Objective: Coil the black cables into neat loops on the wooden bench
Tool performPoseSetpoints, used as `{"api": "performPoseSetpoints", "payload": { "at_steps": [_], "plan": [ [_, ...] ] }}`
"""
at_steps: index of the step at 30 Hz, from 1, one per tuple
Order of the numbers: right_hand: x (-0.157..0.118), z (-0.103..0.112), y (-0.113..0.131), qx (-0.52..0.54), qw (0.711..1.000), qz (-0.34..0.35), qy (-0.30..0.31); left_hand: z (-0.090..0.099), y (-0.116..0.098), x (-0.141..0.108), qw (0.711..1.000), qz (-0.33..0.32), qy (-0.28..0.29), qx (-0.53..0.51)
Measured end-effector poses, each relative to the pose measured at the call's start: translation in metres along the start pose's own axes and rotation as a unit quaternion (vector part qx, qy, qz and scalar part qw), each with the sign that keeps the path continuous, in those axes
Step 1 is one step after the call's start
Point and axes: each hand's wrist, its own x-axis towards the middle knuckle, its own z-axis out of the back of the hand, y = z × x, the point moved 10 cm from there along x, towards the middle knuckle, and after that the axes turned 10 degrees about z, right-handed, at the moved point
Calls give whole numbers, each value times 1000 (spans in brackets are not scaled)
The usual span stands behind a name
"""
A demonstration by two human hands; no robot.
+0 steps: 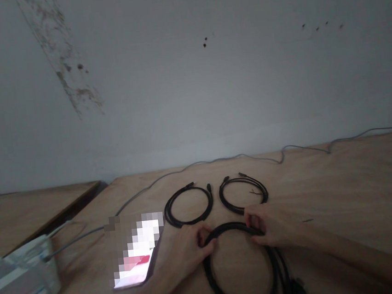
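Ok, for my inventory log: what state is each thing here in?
Near black cable coil, looped, in both hands
Left hand, gripping it
Right hand, gripping it
Left rear black coil, flat
Right rear black coil, flat
Phone, screen lit
White device, red light on

The nearest coiled cable (231, 226) is showing solid matte black, and the farther left coil (186, 188) and farther right coil (242, 178) are matching it. The plywood tabletop (338, 184) is showing pale tan with wavy grain, while the thin cable (218, 160) is running grey and the white wall (191, 96) is bearing brown stains.
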Motion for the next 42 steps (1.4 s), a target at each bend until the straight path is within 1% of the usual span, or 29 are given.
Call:
{"api": "performPoseSetpoints", "payload": {
  "at_steps": [3, 6, 9, 13, 17, 21, 24, 26, 30, 32, 34, 36, 39, 42],
  "plan": [
    [-6, -5, -17, 28, 998, -54, -15, 1, 0, -1, 1000, 4, -9, 13],
    [-5, -9, -22, 53, 995, -70, -50, 1, -1, -4, 1000, -6, -11, 26],
    [0, -9, -18, 55, 993, -68, -79, 1, -3, -5, 999, -16, -16, 40],
    [5, -4, -9, 39, 993, -45, -99, 1, -6, -5, 998, -10, -22, 63],
    [5, -2, -7, 20, 995, -31, -88, -1, -11, -5, 995, -14, -10, 99],
    [-2, 2, -7, -5, 998, -6, -65, 0, -14, -7, 995, -20, -5, 100],
    [-6, -1, -12, 18, 999, -9, -28, -2, -11, -8, 994, -27, -3, 104],
    [-7, -5, -16, 44, 999, -22, -15, -4, -9, -9, 993, -40, -9, 107],
    [-3, -6, -20, 67, 995, -43, -54, -9, -7, -9, 992, -53, -4, 111],
    [2, -6, -19, 74, 993, -42, -76, -7, -8, -9, 993, -41, -3, 111],
    [6, -6, -16, 75, 993, -32, -85, -1, -8, -7, 994, -20, -17, 110],
    [11, -6, -12, 67, 994, -20, -81, 3, -9, -6, 993, -10, -30, 110],
    [15, -4, -6, 45, 996, -5, -75, 1, -12, -5, 993, -21, -16, 113],
    [15, 8, -5, -4, 995, -5, -101, -1, -10, -5, 991, -25, -9, 128]
  ]
}}
